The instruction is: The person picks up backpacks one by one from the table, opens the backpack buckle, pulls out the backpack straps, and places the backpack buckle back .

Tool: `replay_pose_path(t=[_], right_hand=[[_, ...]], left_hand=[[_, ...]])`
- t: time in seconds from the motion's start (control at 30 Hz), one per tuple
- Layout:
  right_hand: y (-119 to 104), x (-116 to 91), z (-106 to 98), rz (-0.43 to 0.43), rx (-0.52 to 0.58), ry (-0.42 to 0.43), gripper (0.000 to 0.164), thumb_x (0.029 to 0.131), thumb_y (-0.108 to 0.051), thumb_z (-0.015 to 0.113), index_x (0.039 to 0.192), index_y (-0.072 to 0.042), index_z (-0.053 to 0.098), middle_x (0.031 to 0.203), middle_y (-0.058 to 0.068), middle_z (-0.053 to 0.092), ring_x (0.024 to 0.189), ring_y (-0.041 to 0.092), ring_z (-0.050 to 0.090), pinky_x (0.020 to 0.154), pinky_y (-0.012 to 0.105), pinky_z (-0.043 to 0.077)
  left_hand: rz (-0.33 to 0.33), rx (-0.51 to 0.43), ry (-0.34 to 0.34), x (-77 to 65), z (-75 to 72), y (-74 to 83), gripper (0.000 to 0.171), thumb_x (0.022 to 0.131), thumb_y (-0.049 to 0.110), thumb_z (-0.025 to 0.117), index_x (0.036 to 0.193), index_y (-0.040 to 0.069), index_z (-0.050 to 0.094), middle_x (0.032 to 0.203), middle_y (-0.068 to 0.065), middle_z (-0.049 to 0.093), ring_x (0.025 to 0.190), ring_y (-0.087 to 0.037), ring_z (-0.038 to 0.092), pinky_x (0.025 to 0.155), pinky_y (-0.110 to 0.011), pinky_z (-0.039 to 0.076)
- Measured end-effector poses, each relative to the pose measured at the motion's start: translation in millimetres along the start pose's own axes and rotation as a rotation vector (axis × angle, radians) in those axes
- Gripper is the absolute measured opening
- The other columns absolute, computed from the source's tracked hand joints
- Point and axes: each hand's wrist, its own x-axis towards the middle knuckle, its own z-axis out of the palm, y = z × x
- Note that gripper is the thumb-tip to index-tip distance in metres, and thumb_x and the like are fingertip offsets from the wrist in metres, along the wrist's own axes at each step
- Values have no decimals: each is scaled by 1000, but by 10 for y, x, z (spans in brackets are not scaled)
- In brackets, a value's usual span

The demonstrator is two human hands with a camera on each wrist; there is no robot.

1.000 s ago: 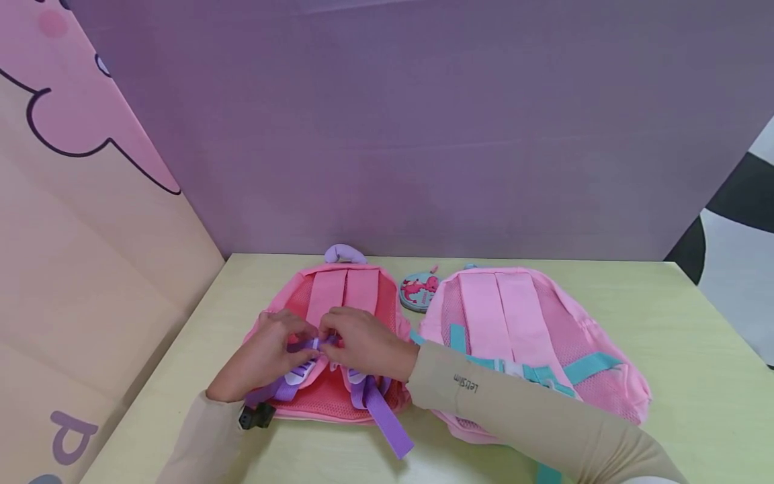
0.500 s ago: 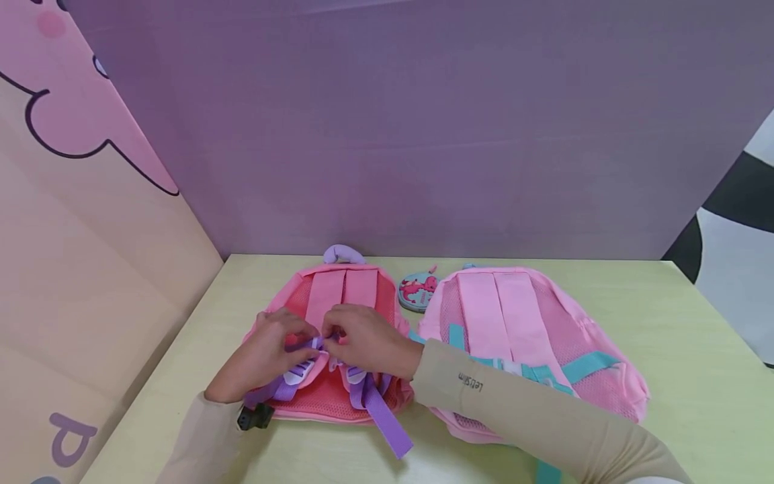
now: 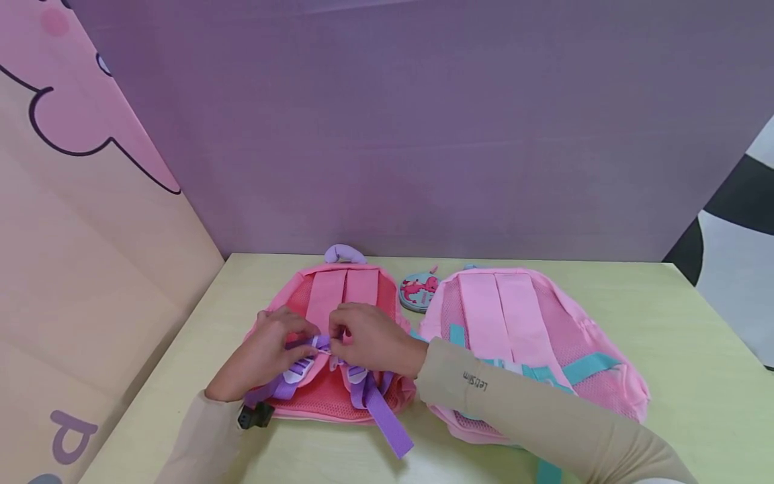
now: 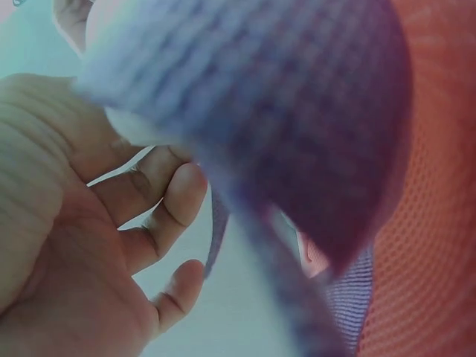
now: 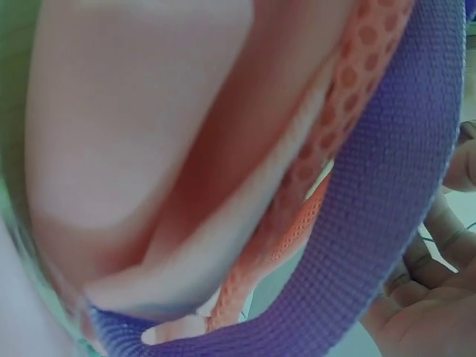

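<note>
A coral-pink backpack (image 3: 363, 289) lies with its back panel and shoulder straps facing up. Across its middle runs a purple webbing strap (image 3: 323, 343) with a small white buckle piece. The left hand (image 3: 272, 349) pinches the strap at that piece between thumb and fingers. Close on its right, the right hand (image 3: 371, 339) pinches the same strap, its fingertips partly hidden. Below the hands are white strap adjusters (image 3: 357, 374) and a loose purple strap end (image 3: 390, 427). Both wrist views show purple webbing up close, with the left hand's (image 4: 82, 223) other fingers loosely bent; the pinch is hidden there.
Right of it lies a light-pink backpack (image 3: 526, 316) with teal straps, partly under the right forearm. A small round blue pouch (image 3: 417, 290) with a pink figure sits between the bags. A purple panel (image 3: 423, 134) stands behind the pale wooden table (image 3: 665, 323).
The right hand has shifted slightly right, away from the left hand, and more purple strap shows between them. The left hand and both backpacks have stayed nearly still.
</note>
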Motion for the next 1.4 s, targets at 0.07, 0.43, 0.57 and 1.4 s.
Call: replay_pose_path(t=[0.07,0.43,0.57,1.4], right_hand=[[-4,7,7,3,-15,-9,12,82,-18,68,78,-22,58,78,-7,52,68,6,47,57,20,41],[-59,58,87,-33,-16,-43,12,84,-22,73,90,-16,65,86,-8,56,75,5,49,70,18,43],[-71,63,84,-29,-22,-33,8,84,-19,72,87,-16,65,83,-10,56,73,4,49,70,19,43],[-32,41,28,-31,-54,13,11,82,-12,69,76,-18,63,71,-13,53,68,6,48,63,18,41]], left_hand=[[10,10,-1,-2,3,6,29,69,14,85,95,13,73,89,6,66,92,-15,55,80,-44,27],[24,34,-1,-2,23,22,32,69,15,85,98,13,73,90,7,66,93,-14,53,82,-48,26],[37,36,5,-1,22,27,32,68,16,85,98,14,73,90,7,67,92,-14,53,78,-43,27],[8,30,-10,-1,19,29,29,69,15,85,95,13,73,89,6,66,94,-15,54,80,-44,26]])
